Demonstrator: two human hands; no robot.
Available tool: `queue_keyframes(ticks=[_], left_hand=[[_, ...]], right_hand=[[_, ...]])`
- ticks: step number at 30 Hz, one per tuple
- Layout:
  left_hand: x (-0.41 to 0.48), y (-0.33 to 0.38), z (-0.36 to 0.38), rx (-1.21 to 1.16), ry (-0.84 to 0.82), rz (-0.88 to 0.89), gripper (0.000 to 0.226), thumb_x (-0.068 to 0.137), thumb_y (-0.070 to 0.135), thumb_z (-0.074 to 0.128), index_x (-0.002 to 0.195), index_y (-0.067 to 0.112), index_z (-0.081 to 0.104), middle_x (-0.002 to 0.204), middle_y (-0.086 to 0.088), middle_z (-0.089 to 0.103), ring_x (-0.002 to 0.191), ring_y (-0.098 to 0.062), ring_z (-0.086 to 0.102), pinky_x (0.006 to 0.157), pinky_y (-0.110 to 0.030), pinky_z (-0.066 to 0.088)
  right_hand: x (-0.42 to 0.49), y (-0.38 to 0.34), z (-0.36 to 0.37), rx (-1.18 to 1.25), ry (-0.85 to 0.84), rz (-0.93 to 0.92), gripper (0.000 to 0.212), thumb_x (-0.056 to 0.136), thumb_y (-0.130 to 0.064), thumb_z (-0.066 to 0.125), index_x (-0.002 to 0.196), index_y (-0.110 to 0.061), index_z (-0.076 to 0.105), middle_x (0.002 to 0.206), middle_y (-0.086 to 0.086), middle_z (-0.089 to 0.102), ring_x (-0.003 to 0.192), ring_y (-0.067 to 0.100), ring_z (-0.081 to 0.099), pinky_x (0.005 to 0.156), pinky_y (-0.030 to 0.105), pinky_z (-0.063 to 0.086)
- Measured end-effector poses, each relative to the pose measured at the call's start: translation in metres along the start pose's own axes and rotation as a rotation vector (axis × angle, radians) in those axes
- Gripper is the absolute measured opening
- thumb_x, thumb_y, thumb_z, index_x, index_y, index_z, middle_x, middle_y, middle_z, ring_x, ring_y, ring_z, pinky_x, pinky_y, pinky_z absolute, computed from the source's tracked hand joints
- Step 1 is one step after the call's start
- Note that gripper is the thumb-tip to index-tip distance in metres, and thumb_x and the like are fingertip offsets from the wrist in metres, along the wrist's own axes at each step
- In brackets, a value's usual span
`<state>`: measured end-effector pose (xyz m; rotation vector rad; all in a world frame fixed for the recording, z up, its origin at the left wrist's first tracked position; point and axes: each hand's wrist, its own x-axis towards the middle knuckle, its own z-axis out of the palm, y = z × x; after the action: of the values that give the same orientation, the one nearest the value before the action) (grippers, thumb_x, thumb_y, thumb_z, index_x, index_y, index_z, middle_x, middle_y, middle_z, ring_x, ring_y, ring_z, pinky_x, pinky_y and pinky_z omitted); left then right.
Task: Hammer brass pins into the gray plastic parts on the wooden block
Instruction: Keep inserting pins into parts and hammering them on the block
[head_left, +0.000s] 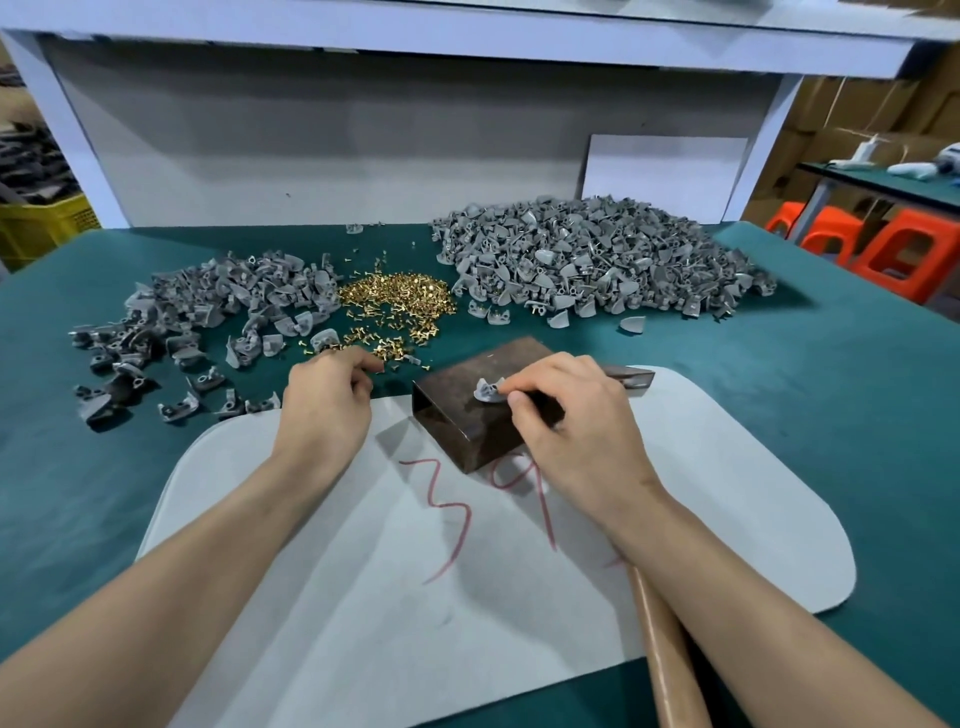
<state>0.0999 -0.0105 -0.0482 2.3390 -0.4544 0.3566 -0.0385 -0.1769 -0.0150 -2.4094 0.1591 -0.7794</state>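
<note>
Between the two forearms the white mat (363, 597) is bare and gives the widest way in to the brown block (467, 415). The green table (78, 493) is open left of the left forearm, but on the near right the way is closed by the handle of the hammer (665, 649) under the right forearm. Behind the block loose brass pins (397, 299) lie in the way, with a heap of gray parts (208, 312) on their left and a larger heap (597, 260) on their right, it seems without a clear gap between them.

Gold-coloured brass pins (397, 304) and gray plastic parts (597, 260) lie on a teal table (78, 493) by a brown block (467, 410).
</note>
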Motion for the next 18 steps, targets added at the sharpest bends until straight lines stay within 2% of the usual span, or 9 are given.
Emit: queue_keyframes(ticks=[4, 8, 11, 15, 18], left_hand=[[-0.0017, 0.0011, -0.0002, -0.016, 0.006, 0.006, 0.029, 0.089, -0.005, 0.052, 0.108, 0.011, 0.068, 0.078, 0.002, 0.063, 0.076, -0.019, 0.058, 0.073, -0.026, 0.042], [-0.0029, 0.0034, -0.0027, -0.049, 0.02, -0.01, 0.035, 0.084, -0.002, 0.058, 0.115, 0.014, 0.063, 0.073, 0.009, 0.06, 0.068, -0.004, 0.054, 0.06, -0.022, 0.039], [-0.0043, 0.0048, -0.0046, -0.074, 0.016, -0.007, 0.043, 0.082, -0.002, 0.059, 0.122, 0.015, 0.06, 0.08, 0.001, 0.062, 0.07, -0.012, 0.057, 0.065, -0.027, 0.043], [-0.0068, 0.005, -0.0044, -0.023, 0.027, 0.092, 0.049, 0.081, -0.007, 0.058, 0.125, 0.013, 0.059, 0.084, -0.004, 0.062, 0.073, -0.021, 0.057, 0.072, -0.036, 0.049], [-0.0051, 0.0046, -0.003, 0.041, 0.051, 0.11, 0.038, 0.084, -0.002, 0.059, 0.12, 0.01, 0.063, 0.098, -0.008, 0.056, 0.083, -0.027, 0.055, 0.076, -0.037, 0.047]], right_hand=[[-0.0002, 0.0003, -0.0013, 0.001, -0.012, -0.006, 0.015, 0.088, -0.014, 0.06, 0.089, -0.022, 0.072, 0.093, -0.01, 0.065, 0.096, 0.014, 0.053, 0.089, 0.046, 0.042], [-0.0006, -0.0016, -0.0019, 0.002, 0.008, -0.024, 0.014, 0.087, -0.013, 0.06, 0.087, -0.021, 0.072, 0.092, -0.009, 0.064, 0.097, 0.015, 0.051, 0.086, 0.046, 0.043], [-0.0008, -0.0017, -0.0019, 0.009, 0.038, -0.036, 0.013, 0.086, -0.012, 0.061, 0.085, -0.019, 0.072, 0.091, -0.008, 0.064, 0.097, 0.016, 0.05, 0.085, 0.047, 0.043], [-0.0016, -0.002, -0.0016, 0.014, 0.066, -0.054, 0.013, 0.085, -0.01, 0.062, 0.083, -0.018, 0.072, 0.09, -0.008, 0.064, 0.097, 0.017, 0.049, 0.085, 0.047, 0.044], [-0.0017, -0.0015, -0.0013, 0.011, 0.081, -0.064, 0.013, 0.084, -0.01, 0.062, 0.083, -0.017, 0.072, 0.089, -0.008, 0.064, 0.096, 0.017, 0.049, 0.085, 0.046, 0.044]])
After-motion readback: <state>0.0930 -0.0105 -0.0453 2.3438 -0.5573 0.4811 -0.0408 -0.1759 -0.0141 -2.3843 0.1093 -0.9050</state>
